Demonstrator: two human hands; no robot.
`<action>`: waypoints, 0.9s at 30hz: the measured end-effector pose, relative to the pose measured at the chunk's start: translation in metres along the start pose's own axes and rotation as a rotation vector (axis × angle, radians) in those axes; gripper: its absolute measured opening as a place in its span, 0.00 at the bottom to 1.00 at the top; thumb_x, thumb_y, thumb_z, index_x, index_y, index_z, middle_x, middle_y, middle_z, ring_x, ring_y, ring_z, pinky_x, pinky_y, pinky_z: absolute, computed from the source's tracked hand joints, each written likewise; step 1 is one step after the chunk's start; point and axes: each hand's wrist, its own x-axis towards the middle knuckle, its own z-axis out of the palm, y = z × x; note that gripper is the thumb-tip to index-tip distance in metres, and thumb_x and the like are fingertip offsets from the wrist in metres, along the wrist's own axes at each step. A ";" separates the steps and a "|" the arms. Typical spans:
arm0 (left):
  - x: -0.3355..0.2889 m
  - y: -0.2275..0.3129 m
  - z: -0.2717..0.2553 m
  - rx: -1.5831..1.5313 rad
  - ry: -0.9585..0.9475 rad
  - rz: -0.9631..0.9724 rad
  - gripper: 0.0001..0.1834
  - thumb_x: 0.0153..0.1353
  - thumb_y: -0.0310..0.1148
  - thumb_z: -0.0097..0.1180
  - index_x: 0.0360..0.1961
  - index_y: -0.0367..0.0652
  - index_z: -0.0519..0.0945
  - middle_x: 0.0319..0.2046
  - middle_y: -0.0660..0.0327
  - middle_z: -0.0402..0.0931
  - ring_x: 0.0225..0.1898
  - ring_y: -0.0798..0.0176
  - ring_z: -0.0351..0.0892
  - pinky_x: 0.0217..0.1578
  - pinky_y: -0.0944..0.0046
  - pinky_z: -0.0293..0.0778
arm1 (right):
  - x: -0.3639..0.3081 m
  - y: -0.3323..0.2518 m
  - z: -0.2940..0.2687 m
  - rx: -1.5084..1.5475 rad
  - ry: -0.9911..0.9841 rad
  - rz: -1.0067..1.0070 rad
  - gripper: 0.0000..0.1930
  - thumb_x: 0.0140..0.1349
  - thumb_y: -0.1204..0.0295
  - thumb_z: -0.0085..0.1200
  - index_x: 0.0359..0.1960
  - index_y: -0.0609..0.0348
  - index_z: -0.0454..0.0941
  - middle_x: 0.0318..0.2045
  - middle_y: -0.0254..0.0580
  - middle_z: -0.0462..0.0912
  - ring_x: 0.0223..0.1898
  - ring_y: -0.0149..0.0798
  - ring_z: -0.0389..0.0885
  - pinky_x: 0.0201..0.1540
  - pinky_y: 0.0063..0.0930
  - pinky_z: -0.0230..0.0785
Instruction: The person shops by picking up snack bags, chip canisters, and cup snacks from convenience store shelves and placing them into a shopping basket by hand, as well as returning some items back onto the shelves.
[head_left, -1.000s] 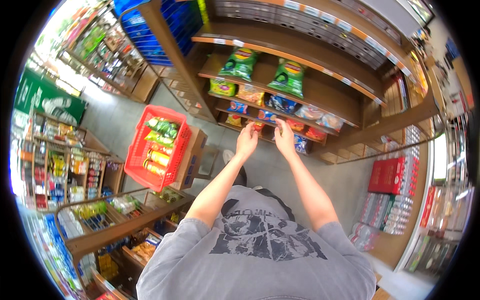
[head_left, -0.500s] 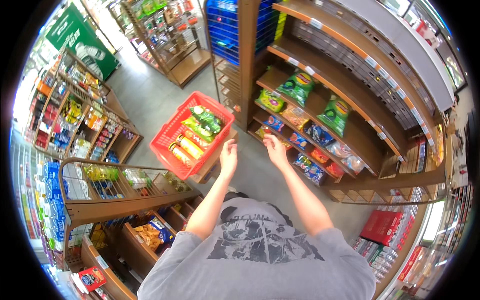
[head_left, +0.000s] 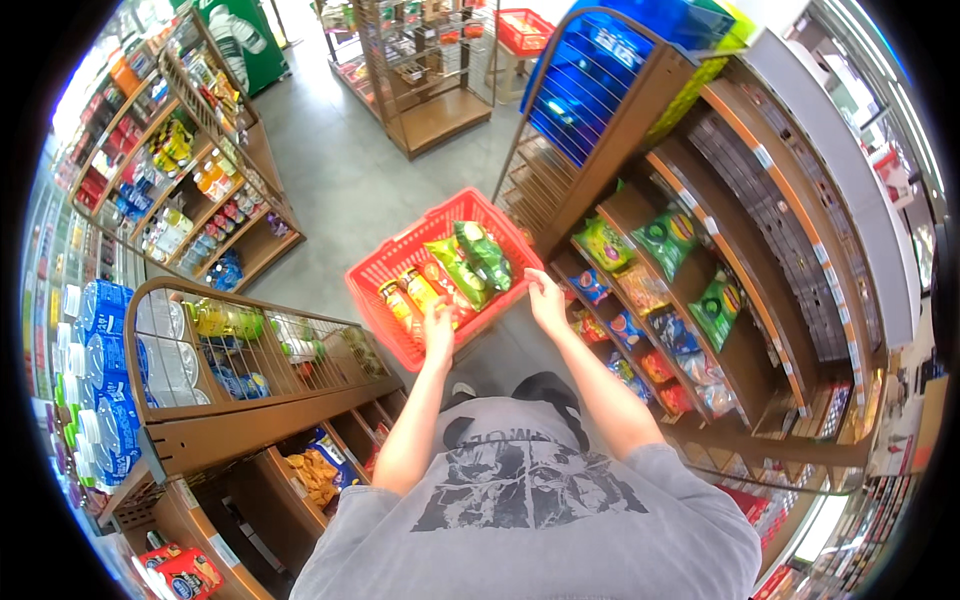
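A red plastic shopping basket (head_left: 385,335) is in front of me at a slant. Inside lie two yellow cylindrical containers (head_left: 410,292), green snack bags (head_left: 484,256) and a red-and-white pack (head_left: 440,283). My left hand (head_left: 438,335) is at the basket's near rim, its fingers bent over the edge and reaching partly inside. At the right-hand corner, my right hand (head_left: 545,300) has its fingers curled on the rim. Both hands look closed on the basket, though part of each grip is hidden.
On the right stands a brown shelf unit (head_left: 690,290) with bagged snacks (head_left: 664,240). A low rack (head_left: 270,405) with a wire rail is close on the left. Farther off are a drinks shelf (head_left: 180,180), a display stand (head_left: 430,110) and another red basket (head_left: 524,32).
Both hands have moved from the air near the basket onto its rim. The view has turned, so the shelves and basket appear farther right.
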 end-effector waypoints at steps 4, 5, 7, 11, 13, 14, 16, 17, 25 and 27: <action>0.009 0.003 -0.007 -0.002 0.083 -0.050 0.20 0.68 0.31 0.48 0.60 0.42 0.72 0.42 0.61 0.79 0.36 0.70 0.76 0.37 0.70 0.73 | 0.036 -0.009 0.024 -0.030 -0.037 -0.019 0.17 0.68 0.81 0.40 0.56 0.64 0.76 0.51 0.50 0.83 0.56 0.40 0.80 0.60 0.31 0.70; 0.016 0.001 -0.008 0.003 0.082 -0.029 0.20 0.68 0.32 0.48 0.59 0.41 0.72 0.42 0.60 0.80 0.37 0.70 0.77 0.39 0.69 0.73 | 0.047 -0.003 0.029 -0.047 -0.078 0.001 0.18 0.70 0.79 0.40 0.59 0.64 0.74 0.55 0.50 0.81 0.58 0.40 0.79 0.62 0.31 0.69; 0.026 -0.002 0.003 -0.016 0.089 -0.031 0.19 0.68 0.32 0.48 0.59 0.41 0.72 0.42 0.60 0.80 0.37 0.70 0.77 0.39 0.69 0.73 | 0.069 0.021 0.040 -0.119 -0.100 0.038 0.18 0.71 0.78 0.40 0.59 0.63 0.74 0.55 0.50 0.81 0.58 0.41 0.79 0.62 0.32 0.68; 0.054 -0.011 0.018 -0.009 0.022 -0.081 0.22 0.68 0.33 0.50 0.62 0.40 0.71 0.43 0.61 0.78 0.38 0.72 0.75 0.38 0.72 0.71 | 0.106 0.052 0.063 -0.190 -0.239 0.155 0.22 0.75 0.64 0.41 0.64 0.63 0.68 0.61 0.55 0.74 0.65 0.48 0.71 0.66 0.37 0.62; 0.069 -0.013 0.031 -0.065 -0.012 -0.131 0.26 0.68 0.34 0.51 0.65 0.39 0.66 0.45 0.61 0.78 0.37 0.72 0.74 0.38 0.71 0.71 | 0.125 0.078 0.071 -0.124 -0.363 0.275 0.30 0.74 0.58 0.43 0.70 0.64 0.58 0.67 0.59 0.66 0.69 0.49 0.64 0.69 0.38 0.56; 0.074 -0.020 0.035 -0.084 0.026 -0.137 0.26 0.68 0.34 0.51 0.65 0.39 0.66 0.45 0.61 0.78 0.37 0.72 0.74 0.38 0.71 0.71 | 0.122 0.071 0.074 -0.153 -0.421 0.293 0.31 0.74 0.56 0.41 0.71 0.63 0.56 0.65 0.61 0.67 0.68 0.54 0.65 0.68 0.41 0.58; 0.087 -0.030 0.051 -0.072 0.099 -0.135 0.28 0.69 0.36 0.52 0.66 0.35 0.64 0.36 0.62 0.77 0.32 0.71 0.73 0.33 0.72 0.70 | 0.118 0.061 0.080 -0.369 -0.423 0.207 0.32 0.74 0.55 0.39 0.72 0.63 0.54 0.63 0.62 0.69 0.65 0.59 0.67 0.66 0.45 0.59; 0.093 -0.035 0.058 0.001 0.101 -0.155 0.33 0.68 0.38 0.55 0.69 0.34 0.60 0.44 0.57 0.80 0.40 0.67 0.77 0.40 0.70 0.73 | 0.114 0.056 0.081 -0.404 -0.448 0.178 0.32 0.74 0.54 0.37 0.72 0.63 0.53 0.60 0.64 0.70 0.62 0.62 0.68 0.65 0.49 0.60; 0.122 -0.045 0.074 0.243 0.215 -0.132 0.34 0.62 0.40 0.63 0.64 0.32 0.66 0.55 0.44 0.74 0.57 0.51 0.75 0.58 0.56 0.70 | 0.144 0.066 0.086 -0.412 -0.501 -0.024 0.23 0.69 0.66 0.49 0.63 0.61 0.63 0.60 0.65 0.67 0.62 0.61 0.67 0.67 0.46 0.57; 0.125 -0.058 0.064 0.165 0.254 -0.110 0.32 0.63 0.38 0.61 0.64 0.32 0.66 0.54 0.46 0.75 0.56 0.52 0.76 0.57 0.57 0.71 | 0.153 0.062 0.088 -0.315 -0.608 0.038 0.26 0.69 0.65 0.51 0.64 0.61 0.60 0.61 0.64 0.66 0.64 0.60 0.66 0.68 0.46 0.57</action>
